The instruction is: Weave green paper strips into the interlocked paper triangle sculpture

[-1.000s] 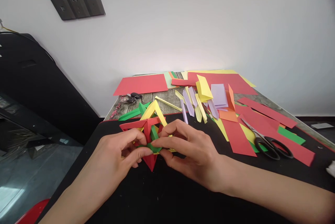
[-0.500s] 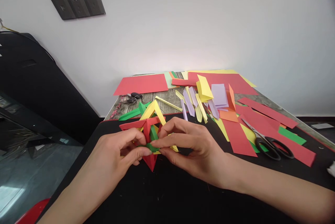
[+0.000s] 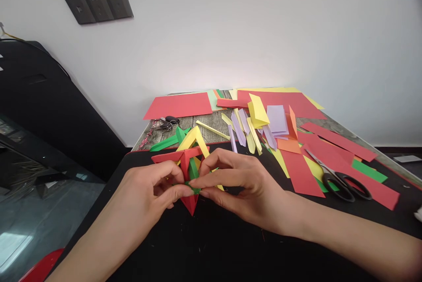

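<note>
Between my hands is a folded paper model of interlocked red (image 3: 190, 205), yellow (image 3: 197, 135) and green (image 3: 193, 170) strips, its points sticking out above and below my fingers. My left hand (image 3: 153, 187) pinches a green folded strip low at the centre of the model, thumb in front. From the other side, my right hand (image 3: 235, 181) pinches the same green part with thumb and fingers. The fingertips nearly meet and hide the joint. Just behind lies a separate green folded strip (image 3: 165, 142).
Scissors (image 3: 346, 185) with black handles rest on red paper strips (image 3: 372, 189) at the right. Folded purple (image 3: 238, 128) and yellow papers (image 3: 259, 113) lie beyond my right hand. Red sheets (image 3: 180, 106) sit along the wall. Small black-handled snips (image 3: 169, 121) lie at the back left.
My fingertips have drawn slightly closer together on the green strip. The model has barely shifted, and the rest of the table looks the same.
</note>
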The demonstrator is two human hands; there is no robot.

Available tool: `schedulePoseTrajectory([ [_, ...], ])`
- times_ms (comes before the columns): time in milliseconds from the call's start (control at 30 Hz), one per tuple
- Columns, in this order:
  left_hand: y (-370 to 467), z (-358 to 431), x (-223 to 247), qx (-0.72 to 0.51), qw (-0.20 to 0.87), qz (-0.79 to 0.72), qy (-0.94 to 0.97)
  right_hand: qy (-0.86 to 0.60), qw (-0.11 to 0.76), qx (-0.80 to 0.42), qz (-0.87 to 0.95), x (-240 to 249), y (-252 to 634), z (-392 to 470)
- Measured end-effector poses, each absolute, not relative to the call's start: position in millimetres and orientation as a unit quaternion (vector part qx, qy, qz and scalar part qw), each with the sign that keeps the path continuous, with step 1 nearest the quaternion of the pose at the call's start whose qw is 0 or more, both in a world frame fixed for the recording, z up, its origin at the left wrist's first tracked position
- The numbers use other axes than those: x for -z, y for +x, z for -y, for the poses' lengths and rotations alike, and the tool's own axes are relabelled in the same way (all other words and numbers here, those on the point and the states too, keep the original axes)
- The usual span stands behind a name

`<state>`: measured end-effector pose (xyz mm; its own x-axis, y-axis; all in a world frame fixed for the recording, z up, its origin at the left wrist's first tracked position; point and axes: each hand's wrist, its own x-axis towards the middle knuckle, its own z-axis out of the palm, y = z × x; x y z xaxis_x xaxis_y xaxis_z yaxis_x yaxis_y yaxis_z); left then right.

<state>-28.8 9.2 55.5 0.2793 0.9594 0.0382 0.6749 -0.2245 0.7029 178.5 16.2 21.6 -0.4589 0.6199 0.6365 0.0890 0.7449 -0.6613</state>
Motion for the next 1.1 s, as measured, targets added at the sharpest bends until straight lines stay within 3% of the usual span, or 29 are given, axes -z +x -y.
schedulePoseTrajectory([
  [167,-27.9,-10.6,-59.7,-0.212,0.351,-0.564,0.717,-0.217,0.492,-0.264,0.801,-18.0,175.0,-15.0],
  [400,-29.2,-11.5,-57.0,-0.211,0.318,-0.57,0.727,-0.242,0.527,-0.198,0.79,-14.3,169.2,-11.4],
  [667,-28.6,-10.4,-56.9,-0.209,0.319,-0.573,0.726,-0.205,0.472,-0.283,0.81,-22.6,176.8,-15.3],
  [1100,-23.5,-9.8,-62.3,-0.23,0.372,-0.578,0.689,-0.214,0.492,-0.264,0.802,-19.3,173.4,-15.8],
])
